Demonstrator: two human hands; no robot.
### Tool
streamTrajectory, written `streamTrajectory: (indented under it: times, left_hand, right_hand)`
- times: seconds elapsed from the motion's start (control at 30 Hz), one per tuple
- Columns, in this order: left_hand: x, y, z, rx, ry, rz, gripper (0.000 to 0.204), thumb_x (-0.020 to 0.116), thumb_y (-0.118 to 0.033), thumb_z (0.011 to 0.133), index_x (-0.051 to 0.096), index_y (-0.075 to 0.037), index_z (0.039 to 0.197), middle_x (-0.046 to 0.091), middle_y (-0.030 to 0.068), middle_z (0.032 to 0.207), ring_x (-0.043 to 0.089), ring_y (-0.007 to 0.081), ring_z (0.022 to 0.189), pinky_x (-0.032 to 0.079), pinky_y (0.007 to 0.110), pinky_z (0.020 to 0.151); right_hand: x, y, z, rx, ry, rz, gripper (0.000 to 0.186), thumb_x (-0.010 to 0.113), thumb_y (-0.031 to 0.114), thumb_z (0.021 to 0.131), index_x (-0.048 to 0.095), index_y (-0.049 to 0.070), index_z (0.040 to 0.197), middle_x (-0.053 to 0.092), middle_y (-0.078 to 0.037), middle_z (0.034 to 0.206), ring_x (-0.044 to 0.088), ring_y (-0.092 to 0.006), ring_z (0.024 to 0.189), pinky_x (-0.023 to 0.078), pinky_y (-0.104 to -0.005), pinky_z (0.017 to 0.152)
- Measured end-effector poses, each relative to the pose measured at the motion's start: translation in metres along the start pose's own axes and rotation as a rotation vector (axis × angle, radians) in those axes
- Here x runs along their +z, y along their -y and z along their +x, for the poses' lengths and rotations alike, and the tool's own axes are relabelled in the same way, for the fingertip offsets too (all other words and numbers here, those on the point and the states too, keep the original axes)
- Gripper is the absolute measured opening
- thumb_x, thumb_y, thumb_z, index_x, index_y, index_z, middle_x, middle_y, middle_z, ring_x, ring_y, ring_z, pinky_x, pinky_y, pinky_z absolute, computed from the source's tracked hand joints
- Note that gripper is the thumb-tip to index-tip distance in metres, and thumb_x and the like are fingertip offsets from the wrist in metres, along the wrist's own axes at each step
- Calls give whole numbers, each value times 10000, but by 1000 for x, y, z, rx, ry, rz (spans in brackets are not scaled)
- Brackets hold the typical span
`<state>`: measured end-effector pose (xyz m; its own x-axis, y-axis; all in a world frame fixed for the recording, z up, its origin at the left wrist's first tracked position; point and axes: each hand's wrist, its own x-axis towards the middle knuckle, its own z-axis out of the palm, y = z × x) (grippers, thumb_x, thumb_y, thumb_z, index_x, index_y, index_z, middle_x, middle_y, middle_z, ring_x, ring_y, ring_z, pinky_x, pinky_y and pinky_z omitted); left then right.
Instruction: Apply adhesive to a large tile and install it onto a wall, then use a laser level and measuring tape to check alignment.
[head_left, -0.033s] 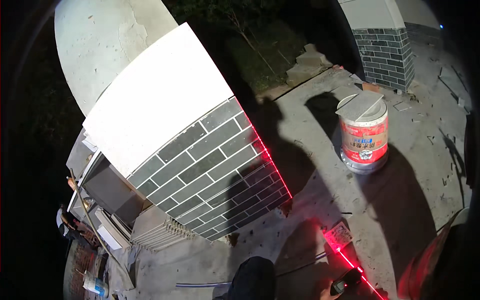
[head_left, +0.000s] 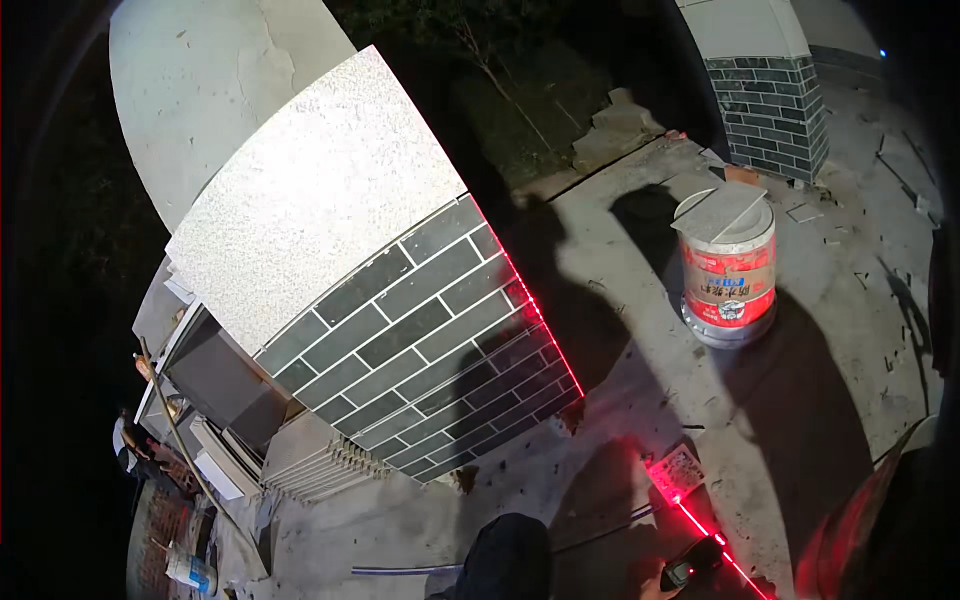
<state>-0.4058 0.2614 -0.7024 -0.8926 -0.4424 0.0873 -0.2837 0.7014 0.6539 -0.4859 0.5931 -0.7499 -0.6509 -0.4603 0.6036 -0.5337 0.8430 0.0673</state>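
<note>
At the lower edge, a small part of my right hand (head_left: 652, 590) shows against the left side of a dark, boxy laser level (head_left: 690, 566) with a small red light. Most of its fingers are hidden; the visible part looks curled around the device. A red laser line (head_left: 700, 522) runs over the floor beside it, across a small speckled tile piece (head_left: 678, 472). The line also climbs the right edge of a pillar faced with dark grey brick tiles (head_left: 420, 335). Above these the pillar has a white, rough-textured face (head_left: 320, 190). My left hand is not seen.
A red and white bucket (head_left: 730, 285) with a flat board (head_left: 720, 212) on top stands to the right. A second tiled pillar (head_left: 768, 115) rises behind it. A thin strip (head_left: 405, 570) lies on the floor. At far left are a pole (head_left: 185, 450), stacked panels (head_left: 222, 462) and a person (head_left: 135, 445).
Glare on the pillar's white face has dimmed, so its rough texture now shows. Nothing has visibly moved.
</note>
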Motion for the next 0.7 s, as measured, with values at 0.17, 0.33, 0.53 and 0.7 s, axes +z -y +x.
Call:
streamTrajectory:
  times: [0.17,0.33,0.53,0.7]
  left_hand:
    - [29,26,-13,291,-166,271,342,819,-392,764,702,-93,880,655,154,725,644,375,684,506,511,692]
    - [63,56,-20,443,-363,444,372,834,-375,756,684,-69,907,664,172,772,651,385,715,503,513,682]
    - [51,55,-22,102,20,127,525,850,-395,756,645,-56,1101,663,201,941,650,392,880,503,525,758]
    - [63,46,-31,29,-210,88,845,817,-494,770,483,-15,1381,561,251,1281,541,427,1188,417,523,999]
  right_hand:
    - [9,-2,-2,17,6,16,158,742,122,916,664,20,1007,711,-172,947,703,-356,824,580,-458,629]
    - [11,-1,-2,29,20,28,160,731,100,915,652,13,1023,706,-177,969,700,-362,849,572,-469,643]
    - [17,-2,-3,39,36,40,167,717,75,914,638,3,1043,701,-184,996,696,-369,878,562,-483,661]
    - [30,-11,-22,56,57,74,175,705,54,913,627,-4,1059,697,-189,1018,693,-375,903,554,-494,676]
